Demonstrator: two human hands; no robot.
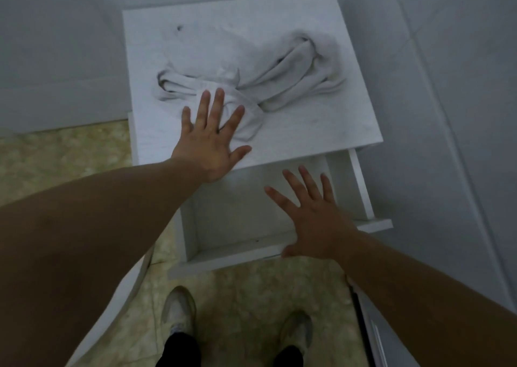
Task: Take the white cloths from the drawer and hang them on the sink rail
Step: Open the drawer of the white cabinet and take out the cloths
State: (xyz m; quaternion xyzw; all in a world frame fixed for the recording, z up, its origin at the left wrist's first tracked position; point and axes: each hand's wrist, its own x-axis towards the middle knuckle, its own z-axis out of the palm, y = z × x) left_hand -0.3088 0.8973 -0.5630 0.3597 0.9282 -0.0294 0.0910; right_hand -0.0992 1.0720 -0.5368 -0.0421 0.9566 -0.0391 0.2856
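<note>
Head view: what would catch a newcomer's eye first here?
Crumpled white cloths lie on the cabinet top, with the left hand spread flat on their near edge. Below, the drawer stands open and looks empty, and the right hand hovers open over it.

The cloths [251, 87] lie bunched on the cabinet top [321, 131], across its middle; the drawer [237, 257] stands pulled out below and in front of that top, toward the person; the left hand [211, 140] lies flat on the top's near edge, fingertips on the cloths' near left part; the right hand [313, 215] spreads over the drawer's right side, thumb at its front panel; two shoes [179, 310] stand on the floor [246, 305] before the drawer.
</note>
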